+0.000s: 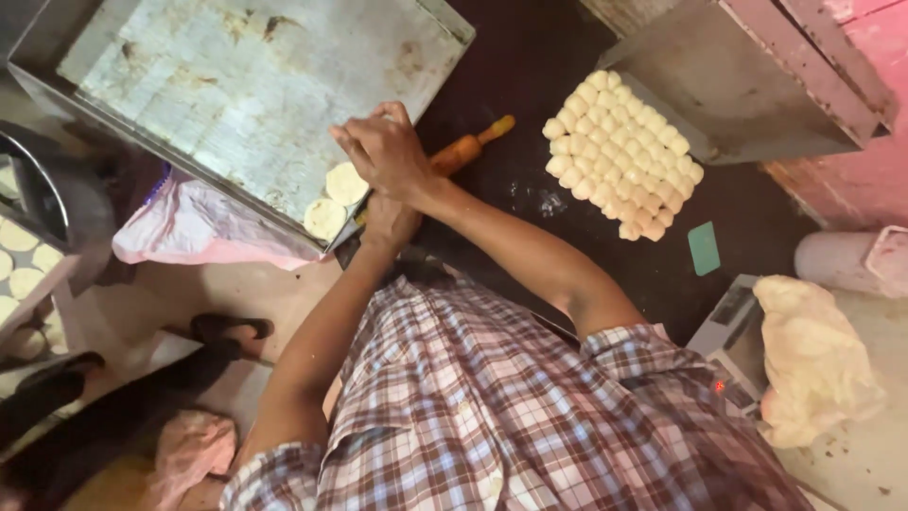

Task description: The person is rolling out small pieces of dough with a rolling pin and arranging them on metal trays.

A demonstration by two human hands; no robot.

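A small bakery workroom is showing itself here: rows of dough balls (622, 154) are sitting on the dark worktop (530, 66), a battered metal tray (246, 76) is hanging off its corner, a rolling pin (468, 147) lying between.

Scuffed, dull metal tray (255, 85) at the worktop's (530, 66) left edge. Glossy wooden rolling pin (463, 149); soft matt dough balls (619, 156).
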